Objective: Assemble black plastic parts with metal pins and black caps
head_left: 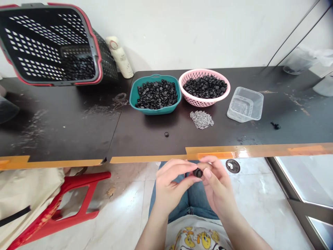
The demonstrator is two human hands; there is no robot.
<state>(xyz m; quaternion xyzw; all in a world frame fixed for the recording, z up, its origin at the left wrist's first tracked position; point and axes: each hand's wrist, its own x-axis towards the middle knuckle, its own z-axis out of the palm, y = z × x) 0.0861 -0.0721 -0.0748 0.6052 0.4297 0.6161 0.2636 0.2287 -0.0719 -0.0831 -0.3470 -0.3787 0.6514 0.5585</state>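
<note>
Both hands meet over my lap, just in front of the table edge. Between them is a small round black plastic part [198,173]. My left hand [173,182] pinches it from the left with thumb and index finger. From the other side, the fingertips of my right hand [216,180] press on it too; whether they hold a second small piece is hidden. On the table beyond lie a single black cap [167,134] and a pile of small silver metal pins [202,119]. Behind these stand a teal basin [133,95] of black discs and a pink basket [199,101] of black caps.
A clear plastic tub [257,104] stands right of the pins. At the back left, a large black basket [97,52] with red trim leans open beside a white spray can [121,59]. Orange tape [151,158] runs along the table's front edge. A red stool [88,198] stands lower left.
</note>
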